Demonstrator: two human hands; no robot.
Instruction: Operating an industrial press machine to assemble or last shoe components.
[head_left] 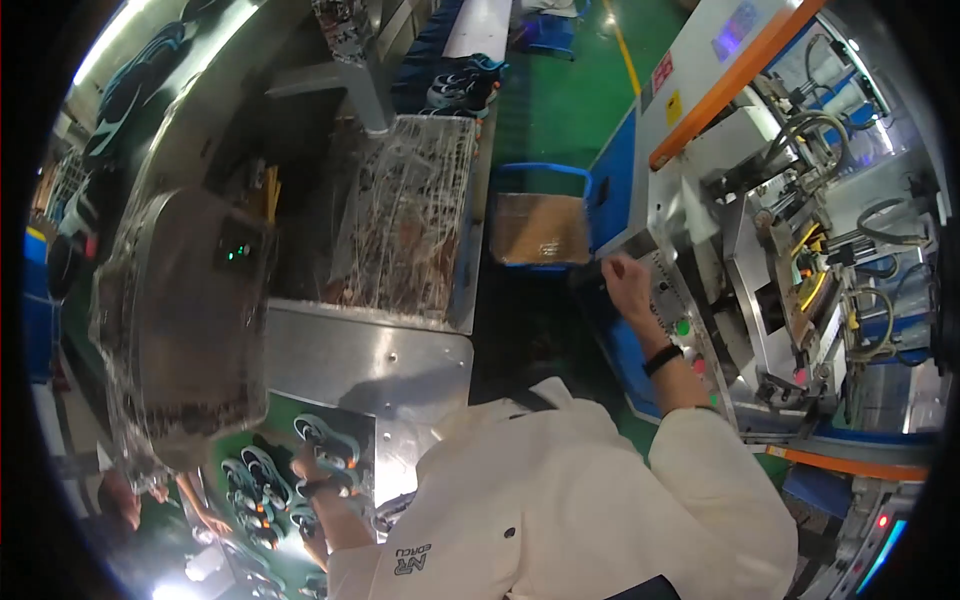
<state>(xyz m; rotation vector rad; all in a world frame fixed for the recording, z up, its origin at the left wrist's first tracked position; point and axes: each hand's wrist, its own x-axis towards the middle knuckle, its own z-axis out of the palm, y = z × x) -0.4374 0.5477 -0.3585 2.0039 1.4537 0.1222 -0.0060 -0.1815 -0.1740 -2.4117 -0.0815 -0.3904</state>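
Observation:
At the lower left my left hand (304, 463) is closed at the side of a grey-and-teal sneaker (330, 442), its fingertips partly hidden by the shoe. More sneakers (262, 475) in the same colours stand just left of it. My right hand (626, 282) is curled into a fist over the near corner of the machine's control panel (660, 290) on the right. Nothing shows in its fingers. A black band circles my right wrist, and a green button (683, 327) sits by that forearm.
Another person's hand (212, 520) reaches among the shoes at lower left. A plastic-wrapped machine head (190, 330) and a film-covered worktop (400, 230) fill the left. Ahead stands a blue-framed cart (543, 228) with a brown board. The machine's clamps and hoses (800, 240) occupy the right.

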